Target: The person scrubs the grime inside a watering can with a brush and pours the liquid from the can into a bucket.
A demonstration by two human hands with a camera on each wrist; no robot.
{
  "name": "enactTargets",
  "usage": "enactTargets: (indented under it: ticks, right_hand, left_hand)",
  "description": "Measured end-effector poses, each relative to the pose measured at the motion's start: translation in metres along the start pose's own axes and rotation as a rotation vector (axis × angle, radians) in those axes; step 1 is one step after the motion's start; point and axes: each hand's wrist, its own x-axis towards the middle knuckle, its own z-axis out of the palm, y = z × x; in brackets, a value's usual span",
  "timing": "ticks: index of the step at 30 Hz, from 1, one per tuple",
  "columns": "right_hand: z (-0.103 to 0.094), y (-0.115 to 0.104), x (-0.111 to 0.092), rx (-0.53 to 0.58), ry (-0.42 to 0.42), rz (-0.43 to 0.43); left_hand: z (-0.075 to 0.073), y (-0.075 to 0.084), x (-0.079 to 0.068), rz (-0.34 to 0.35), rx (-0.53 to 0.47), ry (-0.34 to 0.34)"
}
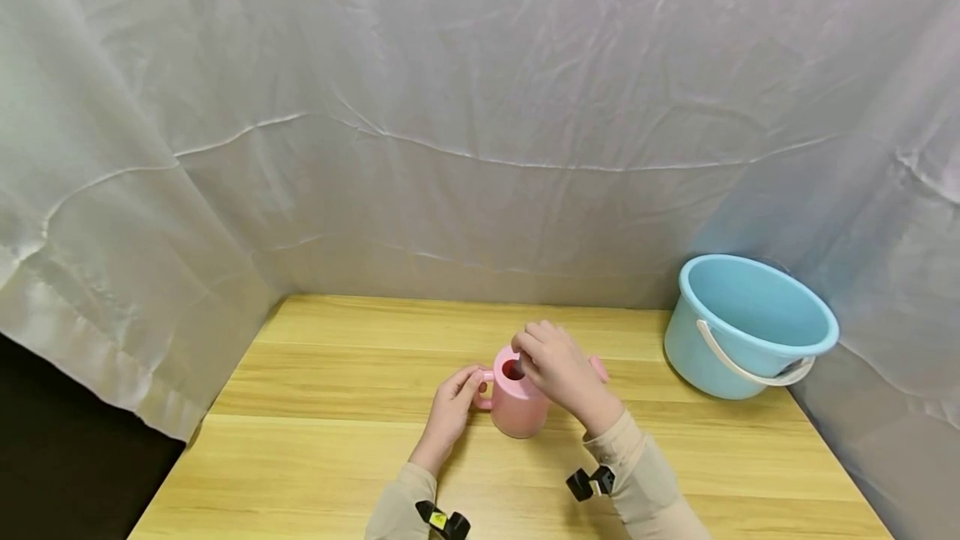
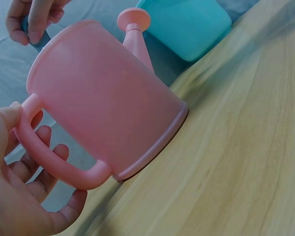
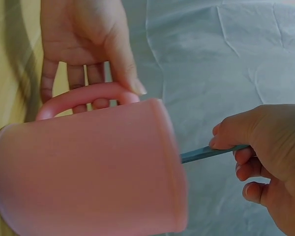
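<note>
Pink handle (image 2: 54, 165) loosely held by left hand (image 1: 448, 408); right hand (image 1: 558, 367) pinches stick (image 3: 196, 155).

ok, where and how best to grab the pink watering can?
Probably by its looped handle, coming from the person's left. The can stands upright, handle facing that way, spout opposite; the left hand holds it there. I'd avoid the top: the right hand holds a thin stick at its opening.
</note>
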Motion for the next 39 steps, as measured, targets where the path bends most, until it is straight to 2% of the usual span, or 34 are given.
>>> enactTargets:
  ticks: [7, 20, 26, 39]
  right_hand:
    - [0.010, 0.001, -0.007, 0.010, -0.018, 0.018]
    - [0.011, 0.000, -0.011, 0.022, -0.054, 0.098]
    - [0.012, 0.002, -0.011, 0.033, -0.019, 0.071]
    - [0.008, 0.005, -0.003, 0.041, 0.090, -0.046]
  left_hand:
    - [0.000, -0.001, 0.001, -0.007, 0.005, -0.002]
    - [-0.001, -0.001, 0.000, -0.010, 0.018, 0.003]
    - [-0.001, -0.002, 0.001, -0.012, 0.012, 0.002]
    - [-0.001, -0.003, 0.000, 0.010, 0.012, -0.005]
